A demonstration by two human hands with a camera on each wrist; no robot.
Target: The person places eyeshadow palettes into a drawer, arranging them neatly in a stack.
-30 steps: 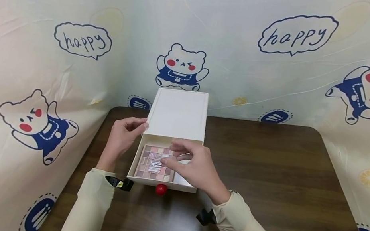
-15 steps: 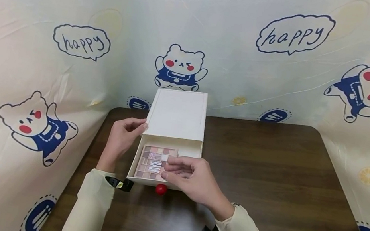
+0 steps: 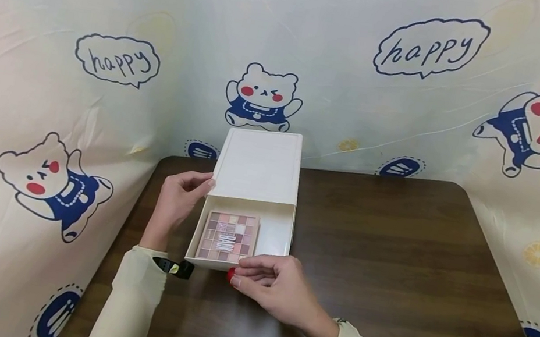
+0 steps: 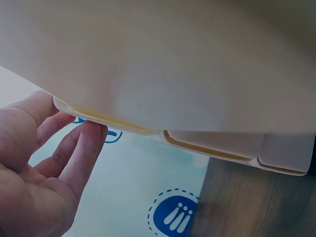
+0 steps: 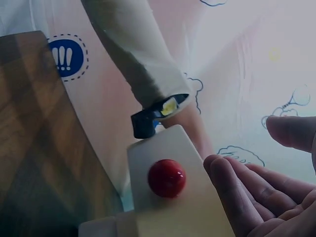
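Observation:
A white box [image 3: 257, 163] stands on the table with its drawer [image 3: 274, 234] pulled out toward the person. Inside the drawer, on the left, lies a flat palette [image 3: 227, 238] with a pattern of pink and mauve squares. My left hand [image 3: 178, 201] holds the box at its left side; in the left wrist view its thumb and fingertips meet the box's edge. Just before the drawer front is my right hand [image 3: 277, 287], beside the red round knob [image 3: 231, 275] and partly covering it. In the right wrist view thumb and fingers are apart, with nothing between them.
The dark wooden table [image 3: 381, 268] extends to the right of the box. Behind and at both sides hangs a pale curtain [image 3: 341, 56] printed with bears. A black wrist camera [image 3: 175, 267] sits close to the drawer's left front corner.
My right hand has come back from over the drawer, down toward the person, to the red knob. The palette and drawer have stayed in place. The left hand has kept its hold.

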